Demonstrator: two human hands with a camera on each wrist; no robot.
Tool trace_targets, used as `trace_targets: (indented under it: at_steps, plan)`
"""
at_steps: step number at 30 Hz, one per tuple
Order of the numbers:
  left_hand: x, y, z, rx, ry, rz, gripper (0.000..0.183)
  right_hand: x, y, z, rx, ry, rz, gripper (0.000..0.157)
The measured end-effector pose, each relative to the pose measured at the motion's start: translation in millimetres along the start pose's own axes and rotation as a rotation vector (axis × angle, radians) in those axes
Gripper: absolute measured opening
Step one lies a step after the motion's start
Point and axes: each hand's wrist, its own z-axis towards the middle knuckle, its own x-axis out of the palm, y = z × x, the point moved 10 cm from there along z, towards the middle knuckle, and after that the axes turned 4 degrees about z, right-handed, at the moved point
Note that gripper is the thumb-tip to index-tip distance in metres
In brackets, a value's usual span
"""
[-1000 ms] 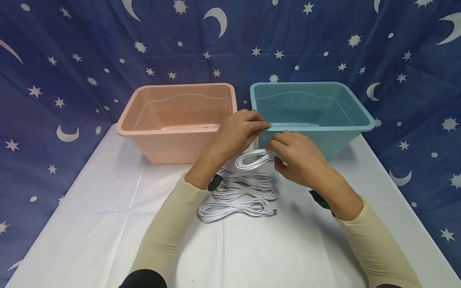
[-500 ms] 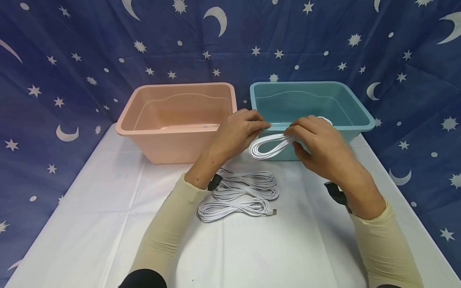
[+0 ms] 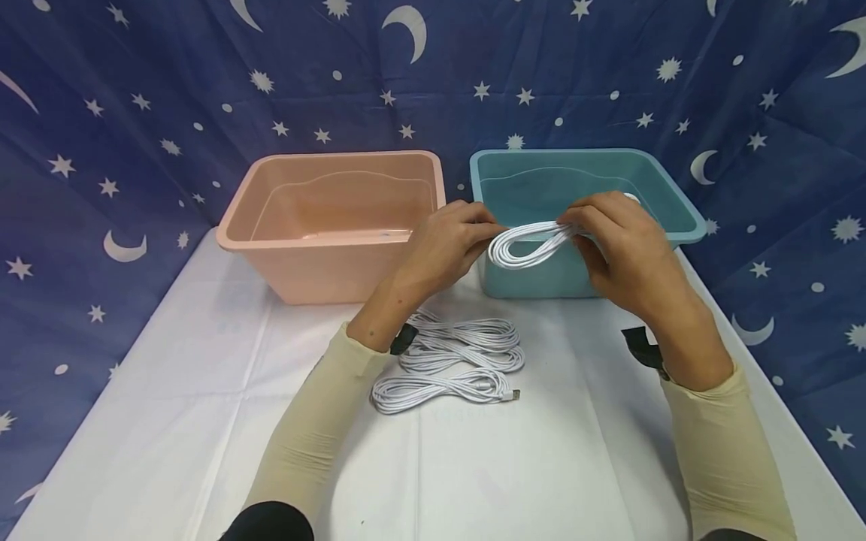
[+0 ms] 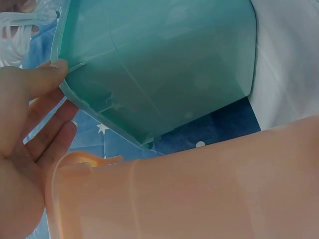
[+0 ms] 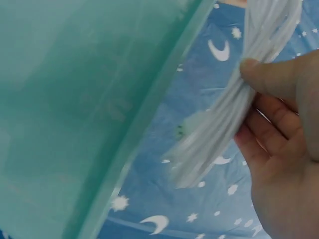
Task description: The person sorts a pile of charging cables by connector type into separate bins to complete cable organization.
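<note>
My left hand (image 3: 446, 244) pinches the front-left rim of the teal bin (image 3: 541, 285). In the left wrist view the thumb (image 4: 47, 79) lies on that rim, with the other fingers on its far side. A coiled white cable (image 3: 499, 252) hangs from my right hand (image 3: 629, 252), pinched around its middle between thumb and fingers. It is held at the teal bin's front rim, partly over the opening. The right wrist view shows the bundle (image 5: 219, 124) beside the bin's edge, its lower end blurred. Part of the coil is hidden behind my right hand in the head view.
A pink bin (image 3: 311, 274) stands left of the teal one, close to my left hand. Several coiled white cables (image 3: 467, 342) lie on the white-covered table (image 3: 541, 466), the nearest showing a USB plug (image 3: 510, 395). A blue star-and-moon cloth (image 3: 446, 90) hangs behind.
My right hand has lifted the coiled cable up and to the right, from low before the teal bin to its front rim. The left hand keeps its place on the rim.
</note>
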Motion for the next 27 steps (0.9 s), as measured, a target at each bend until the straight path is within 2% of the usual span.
trace_targets:
  at_steps: [4, 7, 15, 27]
  plan:
    - [0.0, 0.3, 0.2, -0.004, 0.008, 0.003, 0.019, -4.0, -17, -1, 0.032, -0.087, -0.012, 0.031]
    - [1.0, 0.8, 0.4, -0.008, 0.015, 0.003, 0.019, -4.3, -31, -3, 0.07, -0.115, -0.03, 0.03]
    - [2.7, 1.8, 0.1, -0.018, 0.031, 0.008, 0.025, -1.4, -56, -7, 0.136, -0.127, -0.042, 0.03]
    - [3.9, 2.7, 0.0, -0.033, 0.05, 0.016, 0.027, 9.0, -73, -11, 0.206, -0.085, -0.077, 0.027]
